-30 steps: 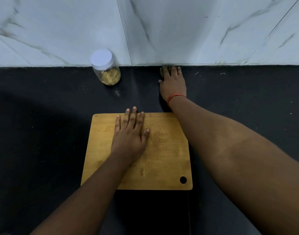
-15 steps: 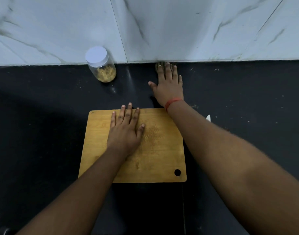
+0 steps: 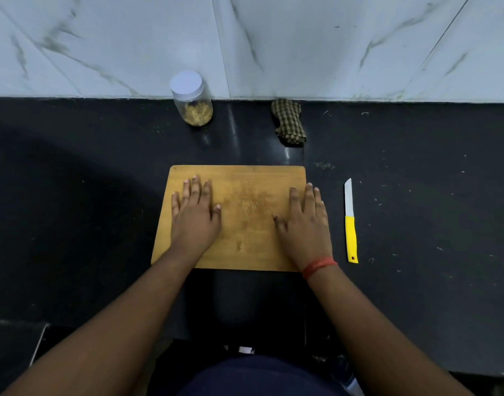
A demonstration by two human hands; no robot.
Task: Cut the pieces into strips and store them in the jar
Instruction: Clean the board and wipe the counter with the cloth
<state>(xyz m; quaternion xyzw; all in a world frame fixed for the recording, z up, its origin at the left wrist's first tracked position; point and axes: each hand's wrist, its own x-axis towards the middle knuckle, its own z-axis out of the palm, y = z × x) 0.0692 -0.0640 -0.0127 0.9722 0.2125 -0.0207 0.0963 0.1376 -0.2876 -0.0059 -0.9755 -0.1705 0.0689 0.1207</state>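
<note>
**Dim, uneven light, wide-angle warp**

Low exposure overall; black counter (image 3: pixel 416 195) swallows detail. Marble wall (image 3: pixel 330 47) brightest, lit from above. Broad soft shadow across counter's left side. Vertical glare streaks between jar (image 3: pixel 192 100) and cloth (image 3: pixel 288 121). Edges bowed, forearms stretched, slightly soft throughout.

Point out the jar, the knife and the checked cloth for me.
jar (image 3: pixel 194 108): head view, clear side wall.
knife (image 3: pixel 351 238): head view, yellow handle.
checked cloth (image 3: pixel 288 121): head view, middle of the folded fabric.

The black desk (image 3: pixel 88 195) carries a wooden cutting board (image 3: pixel 245 224) near its front edge, a yellow-handled knife (image 3: pixel 350 224) just right of it, and a lidded jar (image 3: pixel 192 100) and folded checked cloth (image 3: pixel 288 121) against the wall.
</note>
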